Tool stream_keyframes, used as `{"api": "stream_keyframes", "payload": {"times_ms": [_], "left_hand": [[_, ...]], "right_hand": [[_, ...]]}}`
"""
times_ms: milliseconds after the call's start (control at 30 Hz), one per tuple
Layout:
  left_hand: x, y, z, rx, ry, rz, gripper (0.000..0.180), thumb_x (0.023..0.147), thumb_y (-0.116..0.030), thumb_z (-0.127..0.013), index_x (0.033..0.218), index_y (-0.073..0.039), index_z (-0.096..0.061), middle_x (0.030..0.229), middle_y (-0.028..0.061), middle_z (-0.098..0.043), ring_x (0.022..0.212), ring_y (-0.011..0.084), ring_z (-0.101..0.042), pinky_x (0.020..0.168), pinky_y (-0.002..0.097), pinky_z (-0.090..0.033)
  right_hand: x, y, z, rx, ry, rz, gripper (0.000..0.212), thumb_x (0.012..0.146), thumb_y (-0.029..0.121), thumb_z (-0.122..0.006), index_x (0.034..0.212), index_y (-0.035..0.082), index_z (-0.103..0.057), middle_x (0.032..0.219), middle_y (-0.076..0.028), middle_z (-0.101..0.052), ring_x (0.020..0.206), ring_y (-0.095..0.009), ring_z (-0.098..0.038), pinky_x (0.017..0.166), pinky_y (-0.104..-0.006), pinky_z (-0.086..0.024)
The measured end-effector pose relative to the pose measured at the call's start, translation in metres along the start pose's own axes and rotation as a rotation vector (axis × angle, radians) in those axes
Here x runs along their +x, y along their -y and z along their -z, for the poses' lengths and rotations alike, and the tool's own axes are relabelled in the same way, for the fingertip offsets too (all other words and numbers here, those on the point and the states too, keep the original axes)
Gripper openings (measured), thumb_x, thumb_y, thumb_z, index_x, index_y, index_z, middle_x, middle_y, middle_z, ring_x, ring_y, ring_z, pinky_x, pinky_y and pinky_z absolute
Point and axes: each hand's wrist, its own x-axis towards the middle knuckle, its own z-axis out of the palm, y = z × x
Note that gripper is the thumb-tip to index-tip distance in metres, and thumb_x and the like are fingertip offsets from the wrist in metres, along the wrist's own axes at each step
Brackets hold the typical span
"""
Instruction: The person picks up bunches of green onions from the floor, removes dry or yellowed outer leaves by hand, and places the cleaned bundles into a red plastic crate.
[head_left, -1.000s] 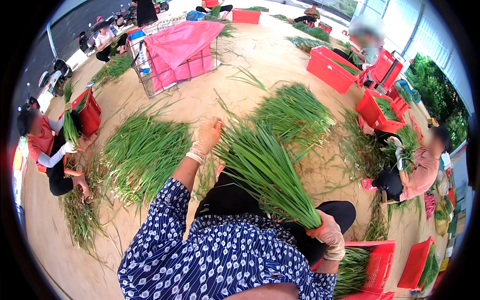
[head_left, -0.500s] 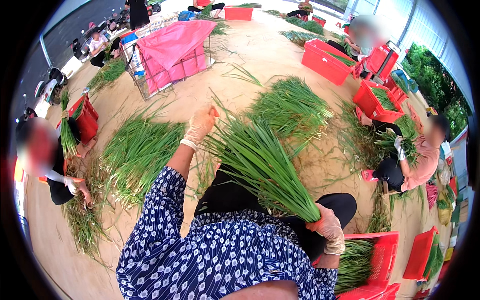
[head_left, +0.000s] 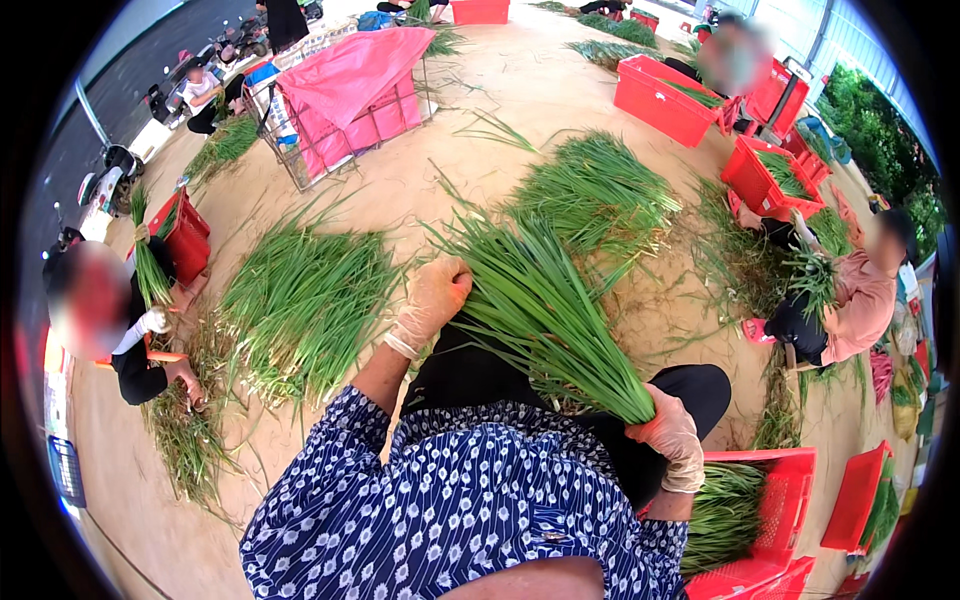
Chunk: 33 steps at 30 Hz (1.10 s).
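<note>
My right hand [head_left: 672, 437], in a thin pale glove, is wrapped round the base of a thick bunch of chives [head_left: 560, 325]. The long green leaves fan out from that grip toward the far left, above my lap. Beside the left edge of the leaves is my left hand [head_left: 437, 298], gloved too, its fingers curled and pressed together. What it pinches, if anything, is too small to make out. One loose heap of chives [head_left: 300, 310] lies on the floor to my left, and another heap [head_left: 595, 195] lies straight ahead.
A red crate [head_left: 792, 505] holding chives stands by my right elbow. Co-workers sit at left and right among scattered leaves, with more red crates [head_left: 665, 105] around them. Farther off stands a wire-framed bin [head_left: 355, 125] draped in pink sheet. Scooters are parked at far left.
My left hand has come nearer and down to the edge of the leaves, its fingers curling in. The right hand keeps its grip on the bunch. The view has shifted slightly.
</note>
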Motion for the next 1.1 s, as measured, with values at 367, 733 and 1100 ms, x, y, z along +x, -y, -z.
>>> {"api": "stream_keyframes", "payload": {"times_ms": [367, 733, 1100], "left_hand": [[0.042, -0.005, 0.025, -0.459, -0.036, 0.061, 0.021, 0.096, -0.024, -0.069, 0.092, -0.004, -0.073, 0.076, 0.0062, -0.071, 0.059, 0.0137, -0.059, 0.056, 0.0293, -0.047], [0.066, -0.012, -0.029, -0.498, -0.003, 0.159, 0.009, 0.087, -0.011, -0.071, 0.085, -0.003, -0.072, 0.072, 0.0056, -0.066, 0.069, 0.0129, -0.059, 0.067, 0.0295, -0.049], [0.011, -0.089, 0.042, -0.063, -0.306, -0.435, 0.017, 0.086, -0.007, -0.074, 0.104, -0.004, -0.073, 0.076, 0.0044, -0.063, 0.077, 0.0199, -0.056, 0.075, 0.0323, -0.046]], "right_hand": [[-0.008, 0.010, 0.004, -0.029, -0.011, -0.049, 0.069, 0.062, 0.007, -0.085, 0.128, 0.013, -0.065, 0.101, -0.014, -0.074, 0.098, -0.030, -0.072, 0.086, -0.0358, -0.053], [-0.013, 0.013, 0.005, 0.228, 0.013, -0.060, 0.069, 0.065, 0.006, -0.084, 0.131, 0.013, -0.064, 0.099, -0.011, -0.075, 0.093, -0.025, -0.071, 0.083, -0.0349, -0.053], [0.023, 0.041, -0.015, 0.268, 0.013, -0.040, 0.063, 0.068, 0.004, -0.082, 0.129, 0.010, -0.064, 0.087, -0.012, -0.073, 0.071, -0.022, -0.070, 0.070, -0.0346, -0.055]]}}
